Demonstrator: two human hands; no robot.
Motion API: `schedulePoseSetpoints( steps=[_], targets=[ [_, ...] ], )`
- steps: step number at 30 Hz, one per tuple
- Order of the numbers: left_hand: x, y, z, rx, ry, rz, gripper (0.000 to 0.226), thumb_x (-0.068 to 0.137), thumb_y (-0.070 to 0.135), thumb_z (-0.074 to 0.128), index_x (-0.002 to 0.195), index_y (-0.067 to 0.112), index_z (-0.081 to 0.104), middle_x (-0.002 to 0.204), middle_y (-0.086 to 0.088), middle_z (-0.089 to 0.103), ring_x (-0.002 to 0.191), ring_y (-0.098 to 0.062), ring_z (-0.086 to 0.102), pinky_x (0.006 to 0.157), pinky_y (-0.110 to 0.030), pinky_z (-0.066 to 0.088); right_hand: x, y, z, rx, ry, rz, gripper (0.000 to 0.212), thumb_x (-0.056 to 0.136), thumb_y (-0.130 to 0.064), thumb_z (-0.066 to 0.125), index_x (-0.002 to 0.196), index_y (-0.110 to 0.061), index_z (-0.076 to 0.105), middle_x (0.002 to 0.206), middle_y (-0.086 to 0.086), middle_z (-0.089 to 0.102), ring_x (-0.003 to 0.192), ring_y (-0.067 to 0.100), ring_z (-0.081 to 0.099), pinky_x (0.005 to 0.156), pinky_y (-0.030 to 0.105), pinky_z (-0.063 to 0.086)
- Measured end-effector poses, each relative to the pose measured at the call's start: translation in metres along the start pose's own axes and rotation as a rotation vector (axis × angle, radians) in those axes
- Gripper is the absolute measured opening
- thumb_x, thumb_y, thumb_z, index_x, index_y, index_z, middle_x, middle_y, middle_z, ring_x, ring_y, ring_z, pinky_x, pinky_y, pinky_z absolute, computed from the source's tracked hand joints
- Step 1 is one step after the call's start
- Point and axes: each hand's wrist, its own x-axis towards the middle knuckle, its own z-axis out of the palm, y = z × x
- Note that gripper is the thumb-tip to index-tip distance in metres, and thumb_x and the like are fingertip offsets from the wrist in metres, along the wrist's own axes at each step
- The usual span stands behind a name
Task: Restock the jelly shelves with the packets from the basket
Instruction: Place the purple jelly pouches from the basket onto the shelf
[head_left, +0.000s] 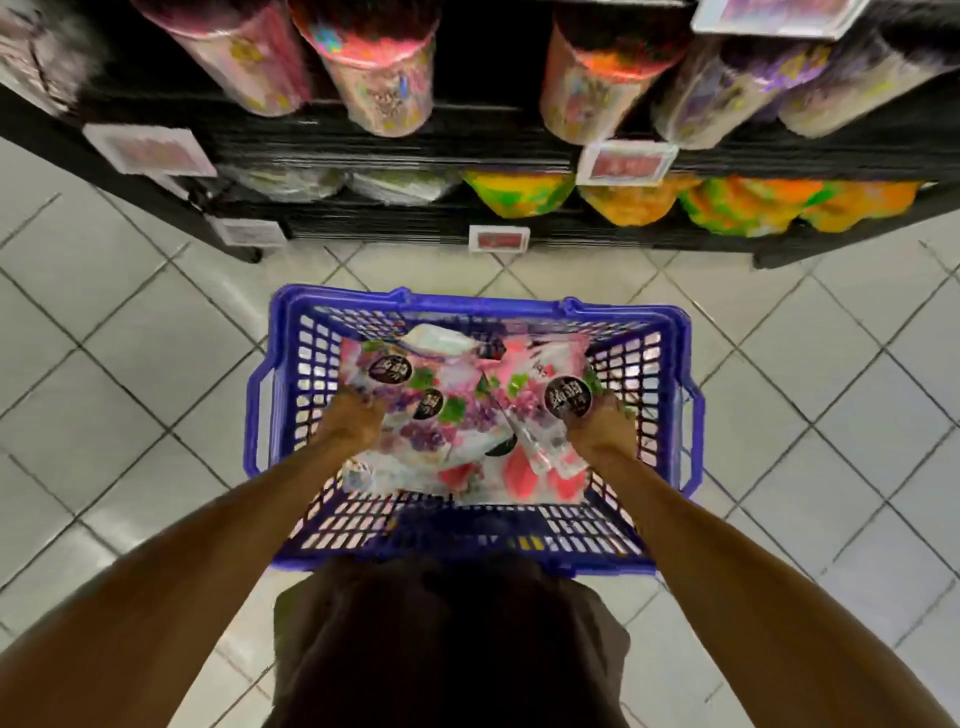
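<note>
Clutching slick overlapping jelly packets (447, 415) in left grip (353, 423) and right grip (602, 428) inside blue basket (467, 301), risking them slipping out mid-lift onto tiled floor (130, 364).

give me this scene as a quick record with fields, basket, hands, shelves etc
setting: shop aisle, tiled floor
basket: blue basket on the floor in front of the shelves
contents: pink and purple packets, piled loosely
left: left hand grips a packet at the pile's left edge
right: right hand grips a packet at the right edge
stock: blurred bags and tubs
</note>
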Motion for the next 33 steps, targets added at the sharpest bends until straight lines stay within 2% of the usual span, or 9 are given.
schedulePoseSetpoints(
  steps=[4, 8, 11, 13, 18, 23, 26, 30, 33],
  targets=[
    [0.022, -0.010, 0.016, 0.155, -0.021, -0.074, 0.051, 0.100, 0.032, 0.047, 0.133, -0.007, 0.043, 0.128, -0.028, 0.055, 0.117, -0.043, 0.054, 0.096, -0.047, 0.046, 0.014, -0.003, 0.006, -0.227, -0.051, 0.015, 0.079, 0.092, -0.050, 0.058, 0.144, 0.003, 0.029, 0.141, 0.021, 0.046, 0.133, 0.037, 0.039, 0.110, 0.040, 0.033],
    [0.032, -0.018, 0.020, 0.395, -0.009, -0.082, 0.066, 0.094, 0.049, 0.053, 0.133, -0.003, 0.045, 0.133, -0.022, 0.051, 0.122, -0.036, 0.051, 0.095, -0.043, 0.049, 0.013, -0.005, 0.013, -0.118, -0.220, 0.081, 0.060, 0.075, -0.059, 0.074, 0.113, -0.014, 0.060, 0.103, 0.003, 0.071, 0.110, 0.024, 0.061, 0.095, 0.036, 0.050],
    [0.041, -0.012, 0.016, 0.241, -0.093, -0.156, 0.063, 0.082, 0.040, 0.073, 0.127, 0.002, 0.053, 0.131, -0.019, 0.053, 0.118, -0.033, 0.054, 0.094, -0.039, 0.051, 0.001, -0.007, 0.023, -0.007, -0.200, 0.044, 0.043, 0.073, -0.056, 0.076, 0.088, -0.018, 0.064, 0.074, -0.009, 0.067, 0.094, 0.016, 0.067, 0.080, 0.030, 0.054],
    [0.044, -0.009, 0.012, 0.153, -0.139, -0.215, 0.071, 0.073, 0.034, 0.083, 0.128, 0.003, 0.052, 0.129, -0.018, 0.053, 0.115, -0.031, 0.056, 0.087, -0.035, 0.054, -0.007, -0.008, 0.033, 0.136, -0.202, 0.024, 0.042, 0.077, -0.050, 0.076, 0.095, -0.015, 0.062, 0.063, -0.013, 0.062, 0.076, 0.009, 0.067, 0.073, 0.026, 0.054],
    [0.037, -0.004, 0.017, -0.233, -0.125, -0.200, 0.077, 0.056, 0.008, 0.092, 0.116, 0.009, 0.043, 0.121, -0.012, 0.053, 0.123, -0.033, 0.051, 0.104, -0.040, 0.045, -0.014, -0.004, 0.040, 0.327, -0.149, 0.055, 0.072, 0.077, -0.040, 0.081, 0.131, -0.008, 0.046, 0.106, 0.006, 0.072, 0.094, 0.025, 0.069, 0.087, 0.036, 0.056],
    [-0.016, 0.005, 0.000, -0.630, -0.222, -0.145, 0.086, 0.062, -0.013, 0.082, 0.127, 0.011, 0.030, 0.118, -0.013, 0.056, 0.105, -0.025, 0.062, 0.094, -0.033, 0.053, -0.032, 0.003, 0.008, 0.476, -0.073, 0.106, 0.072, 0.073, -0.033, 0.084, 0.131, -0.012, 0.048, 0.114, 0.006, 0.069, 0.098, 0.026, 0.067, 0.079, 0.028, 0.048],
    [-0.079, 0.023, -0.024, -0.722, -0.309, -0.053, 0.096, 0.067, -0.024, 0.072, 0.132, 0.023, 0.019, 0.112, -0.004, 0.053, 0.083, -0.010, 0.063, 0.067, -0.017, 0.057, -0.063, 0.003, -0.030, 0.688, -0.074, 0.141, 0.058, 0.070, -0.026, 0.087, 0.119, -0.011, 0.060, 0.107, 0.008, 0.073, 0.088, 0.025, 0.071, 0.081, 0.036, 0.057],
    [-0.175, 0.060, -0.069, -0.839, -0.367, 0.007, 0.084, 0.073, -0.022, 0.068, 0.144, 0.011, 0.039, 0.123, -0.010, 0.058, 0.106, -0.027, 0.058, 0.096, -0.040, 0.052, -0.132, -0.007, -0.098, 1.005, -0.133, 0.150, 0.040, 0.072, -0.015, 0.086, 0.107, -0.011, 0.068, 0.102, 0.017, 0.074, 0.091, 0.035, 0.071, 0.085, 0.050, 0.058],
    [-0.244, 0.093, -0.123, -1.005, -0.434, 0.017, 0.059, 0.076, -0.017, 0.066, 0.123, 0.020, 0.061, 0.103, -0.002, 0.075, 0.095, -0.025, 0.070, 0.072, -0.034, 0.060, -0.197, -0.017, -0.159, 1.155, -0.158, 0.110, 0.032, 0.073, -0.016, 0.085, 0.102, -0.017, 0.071, 0.098, 0.016, 0.075, 0.096, 0.037, 0.070, 0.087, 0.057, 0.056]
  ],
)
